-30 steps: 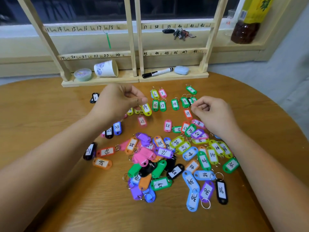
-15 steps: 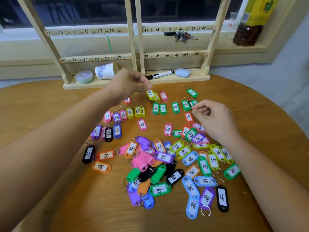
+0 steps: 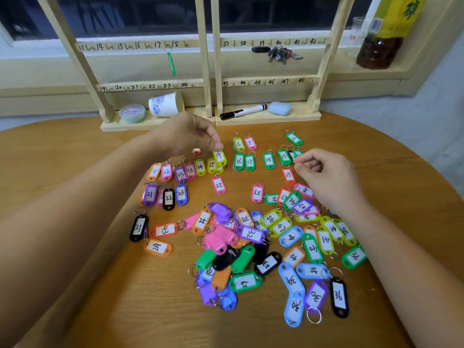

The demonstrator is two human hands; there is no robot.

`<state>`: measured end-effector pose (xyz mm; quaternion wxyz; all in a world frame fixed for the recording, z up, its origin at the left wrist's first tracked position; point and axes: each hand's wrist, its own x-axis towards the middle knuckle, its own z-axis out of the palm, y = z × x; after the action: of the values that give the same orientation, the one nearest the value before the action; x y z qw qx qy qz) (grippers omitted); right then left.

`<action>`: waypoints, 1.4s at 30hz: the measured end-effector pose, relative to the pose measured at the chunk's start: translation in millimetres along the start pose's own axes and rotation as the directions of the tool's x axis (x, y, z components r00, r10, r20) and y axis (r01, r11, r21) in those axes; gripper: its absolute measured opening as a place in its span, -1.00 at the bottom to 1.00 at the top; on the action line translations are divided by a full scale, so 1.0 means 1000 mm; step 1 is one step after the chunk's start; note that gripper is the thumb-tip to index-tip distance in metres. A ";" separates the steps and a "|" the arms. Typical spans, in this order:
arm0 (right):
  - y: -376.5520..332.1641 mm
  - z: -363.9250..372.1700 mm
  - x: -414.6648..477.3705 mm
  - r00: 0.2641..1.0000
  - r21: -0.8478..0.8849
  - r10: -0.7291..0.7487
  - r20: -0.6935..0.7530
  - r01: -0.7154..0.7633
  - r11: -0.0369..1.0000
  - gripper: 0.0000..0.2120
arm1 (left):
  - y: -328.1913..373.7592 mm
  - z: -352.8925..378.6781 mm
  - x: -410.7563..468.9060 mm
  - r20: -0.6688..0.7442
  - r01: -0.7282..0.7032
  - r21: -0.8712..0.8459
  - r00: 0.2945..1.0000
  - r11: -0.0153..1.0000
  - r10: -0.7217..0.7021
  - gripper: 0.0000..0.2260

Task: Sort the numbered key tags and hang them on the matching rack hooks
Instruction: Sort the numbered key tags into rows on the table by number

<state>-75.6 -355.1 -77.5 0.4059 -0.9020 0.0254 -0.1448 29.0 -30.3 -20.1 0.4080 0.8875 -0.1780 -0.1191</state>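
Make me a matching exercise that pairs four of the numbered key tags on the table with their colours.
Tags:
1. tag 7
2. tag 10
3. tag 23
4. tag 31

Colours:
A. black
B. green
C. pink
D. blue

Pairs: 1-C, 2-B, 3-D, 4-A

Left hand (image 3: 185, 136) in a fingertip pinch on yellow tag (image 3: 220, 157); right hand (image 3: 326, 174) curled.

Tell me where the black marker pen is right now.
In the head view, the marker lies on the right-hand rack's base ledge, upper centre, just left of the pale blue case.
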 end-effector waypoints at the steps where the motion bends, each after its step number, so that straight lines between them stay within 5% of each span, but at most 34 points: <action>1: 0.000 0.000 0.000 1.000 -0.006 0.000 0.001 0.000 1.000 -0.90 | -0.002 -0.005 -0.003 0.010 -0.001 0.014 1.000 1.000 0.001 -0.69; 15: -0.003 -0.001 -0.002 1.000 -0.044 -0.018 0.016 0.019 0.999 -0.92 | -0.027 -0.015 -0.017 0.005 0.079 0.068 0.997 0.995 -0.080 -0.80; 20: -0.001 0.000 -0.001 1.000 -0.025 -0.017 0.013 0.017 1.000 -0.92 | -0.024 -0.016 -0.024 -0.059 0.060 0.039 0.997 0.997 -0.058 -0.69; 23: -0.006 -0.005 -0.003 0.999 -0.026 -0.032 0.025 0.033 0.999 -0.91 | -0.013 -0.012 -0.037 -0.125 -0.004 0.014 0.992 1.000 0.006 -0.77; 28: -0.020 -0.008 -0.014 0.985 -0.071 -0.154 0.083 0.160 0.985 -0.85 | 0.005 0.021 -0.078 -0.203 -0.095 0.202 0.970 0.975 0.136 -0.94; 36: -0.040 0.008 -0.029 0.908 -0.194 -0.331 0.256 0.384 0.903 -0.92 | -0.001 0.070 -0.134 -0.235 -0.182 0.294 0.938 0.938 0.255 -0.85; 42: -0.041 0.020 -0.033 0.872 -0.243 -0.314 0.374 0.419 0.875 -0.78 | -0.007 0.085 -0.146 -0.135 -0.254 0.423 0.932 0.870 0.338 -0.73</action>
<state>-104.0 -308.2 -67.9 0.2192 -0.9544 -0.1923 -0.0641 -132.1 -23.5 -70.0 0.2483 0.9211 -0.2902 0.0755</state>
